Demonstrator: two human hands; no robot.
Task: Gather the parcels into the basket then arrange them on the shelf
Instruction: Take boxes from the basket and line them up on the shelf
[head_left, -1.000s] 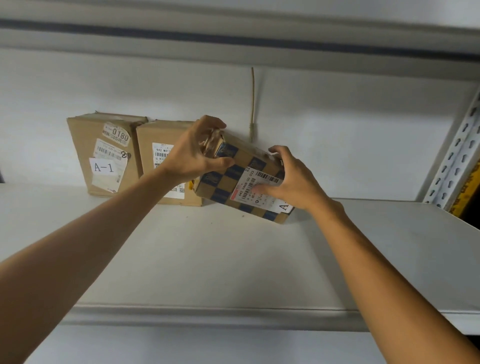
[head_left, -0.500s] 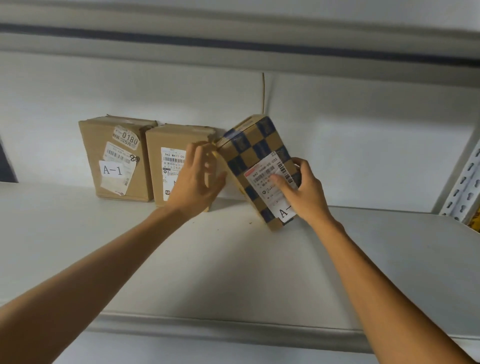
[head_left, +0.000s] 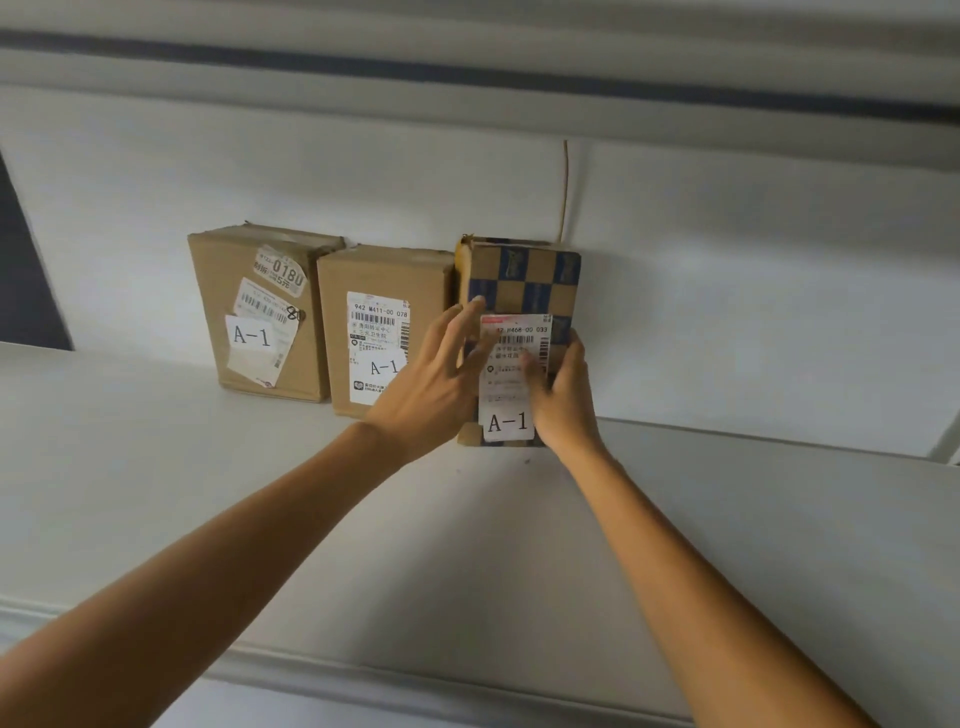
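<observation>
Working on the shelf (head_left: 675, 519), I should press the checkered parcel (head_left: 524, 280), upright at the shelf's back, flush without nudging the near brown parcel (head_left: 384, 280) just left of it; the far brown parcel (head_left: 234, 270) stands further left. My left hand (head_left: 431, 384) lies spread-fingered on the checkered parcel's front; my right hand (head_left: 566, 400) curls round its right edge.

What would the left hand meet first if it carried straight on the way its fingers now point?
The blue-and-brown checkered cardboard parcel: the straight fingertips of the left hand seem to lie on its front, near the left edge.
</observation>
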